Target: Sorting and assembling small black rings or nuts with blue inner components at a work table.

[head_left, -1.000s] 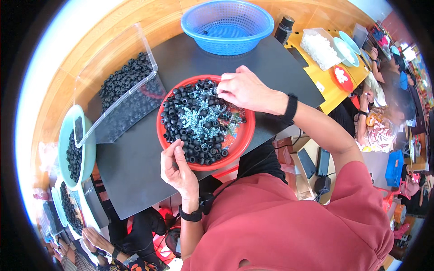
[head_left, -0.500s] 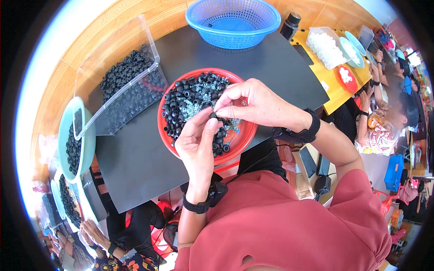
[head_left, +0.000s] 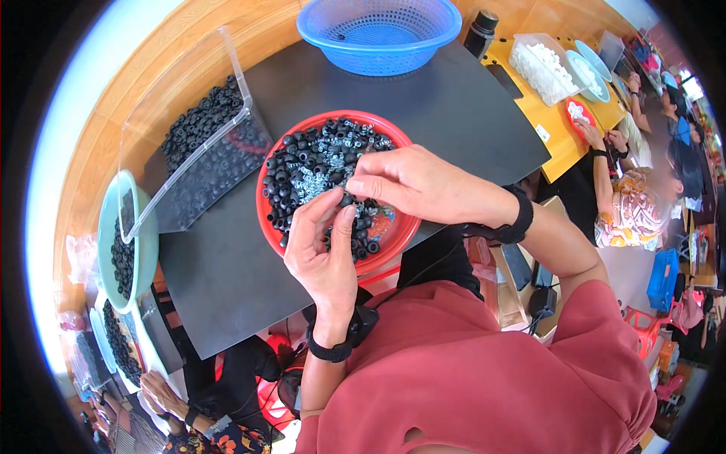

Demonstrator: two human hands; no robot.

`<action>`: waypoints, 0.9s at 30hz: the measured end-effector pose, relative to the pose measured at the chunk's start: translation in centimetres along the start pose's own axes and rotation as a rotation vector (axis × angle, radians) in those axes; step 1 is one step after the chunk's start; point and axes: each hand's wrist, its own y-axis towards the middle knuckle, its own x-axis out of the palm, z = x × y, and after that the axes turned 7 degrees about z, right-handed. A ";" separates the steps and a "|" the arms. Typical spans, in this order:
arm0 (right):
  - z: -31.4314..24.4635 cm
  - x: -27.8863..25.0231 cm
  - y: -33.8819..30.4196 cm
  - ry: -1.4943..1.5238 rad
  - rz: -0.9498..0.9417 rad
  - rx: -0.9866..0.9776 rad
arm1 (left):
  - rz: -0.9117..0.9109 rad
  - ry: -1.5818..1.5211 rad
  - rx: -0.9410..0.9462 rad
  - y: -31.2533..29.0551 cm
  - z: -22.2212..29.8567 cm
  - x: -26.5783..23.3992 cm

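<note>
Over a red basin (head_left: 403, 236) my two hands meet, fingertips close together. My left hand (head_left: 324, 253) pinches a small black round hollow piece (head_left: 347, 200) between thumb and finger. Just above that piece, the thumb and forefinger of my right hand (head_left: 416, 185) are pressed together; whatever they hold is hidden or too small to make out. Below them the basin holds many loose black hollow pieces (head_left: 283, 189) and a heap of small silvery coil springs (head_left: 310, 185).
The basin stands on a dark table (head_left: 219, 295). A clear bin (head_left: 185, 175) of black pieces is at the left, beside a mint-green basin (head_left: 148, 257). A blue basket (head_left: 378, 62) stands at the far edge. Other people work at both sides; a yellow table (head_left: 560, 155) is at the right.
My hands have shifted slightly left and stay together at the fingertips. The view has moved a little. At the right, a co-worker's hand now reaches to a small red dish.
</note>
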 end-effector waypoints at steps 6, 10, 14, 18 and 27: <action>0.4 0.8 0.2 -0.095 -0.009 -0.165 | -0.004 0.143 0.069 -0.2 0.8 0.2; 0.8 0.7 0.2 -0.108 0.012 -0.294 | -0.044 0.154 0.045 -0.3 1.2 0.2; 1.4 0.3 0.1 -0.135 0.043 -0.439 | -0.041 -0.047 -0.067 -0.1 1.5 0.3; 2.2 0.5 0.1 -0.200 0.118 -0.651 | -0.111 -0.512 -0.509 0.6 0.2 -0.8; 1.5 0.8 -1.2 0.124 0.039 -0.115 | -0.054 0.186 -0.025 0.0 1.5 0.3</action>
